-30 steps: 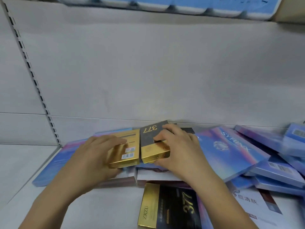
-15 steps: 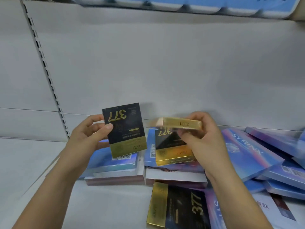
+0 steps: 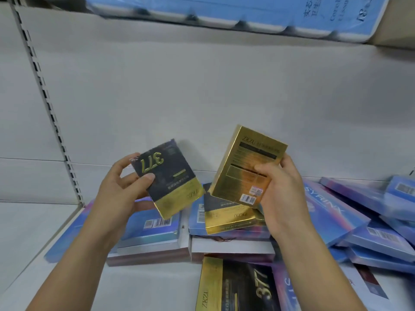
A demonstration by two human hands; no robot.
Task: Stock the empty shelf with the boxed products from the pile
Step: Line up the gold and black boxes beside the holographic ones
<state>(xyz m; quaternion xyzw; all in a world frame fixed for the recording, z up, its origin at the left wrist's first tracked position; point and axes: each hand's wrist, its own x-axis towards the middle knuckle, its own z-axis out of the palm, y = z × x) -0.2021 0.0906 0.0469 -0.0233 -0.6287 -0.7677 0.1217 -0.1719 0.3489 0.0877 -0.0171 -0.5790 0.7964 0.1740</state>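
Shelf (image 3: 146, 286) carries the pile from its middle to its right edge.

Pile content: flat blue boxes (image 3: 332, 212), overlapped and slanted. Exact count not possible, since many are covered.

Black-and-gold boxes, counted: four.
1. 377 box (image 3: 167, 178): in the air over the pile's left part, tilted, print upside down. Left hand (image 3: 119, 191) grips it, thumb on the front face, fingers behind.
2. Gold box (image 3: 244, 167): in the air over mid-pile, tilted, back face with barcode toward the camera. Right hand (image 3: 283, 198) holds it, thumb on the face, fingers round the right edge.
3. Lying box (image 3: 229, 215): flat on top of blue boxes, mid-pile, just below the gold box.
4. Big box (image 3: 235, 288): flat at the shelf's front edge, "377" and "ZKZU" readable, cut off by the frame.

Above, along the top: blue packs (image 3: 224, 14) in a row, count unclear.
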